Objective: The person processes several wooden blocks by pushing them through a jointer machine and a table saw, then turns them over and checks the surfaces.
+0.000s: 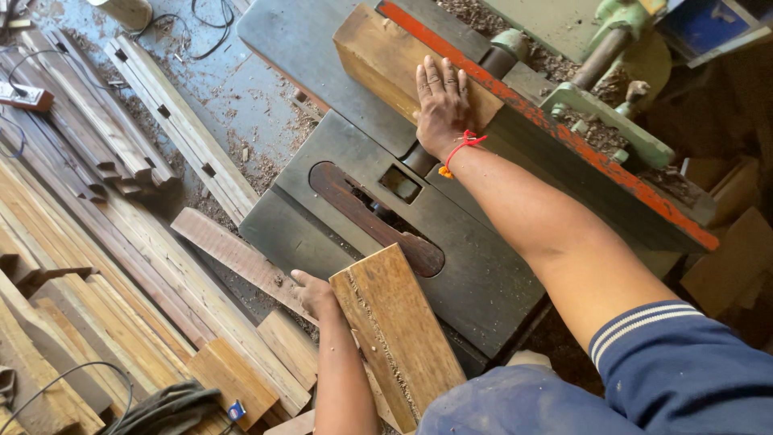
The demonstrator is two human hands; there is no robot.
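My right hand lies flat, fingers together, on a thick wooden block that leans against the orange-edged fence of a woodworking machine. A red string is tied round that wrist. My left hand grips the left edge of a rough wooden plank whose far end rests on the near corner of the machine's dark metal table. The plank's edge is splintered.
A dark slot with a blade insert runs across the machine table. Stacks of long wooden boards cover the floor at left, with mortised rails, cables and sawdust. Green machine parts sit behind the fence.
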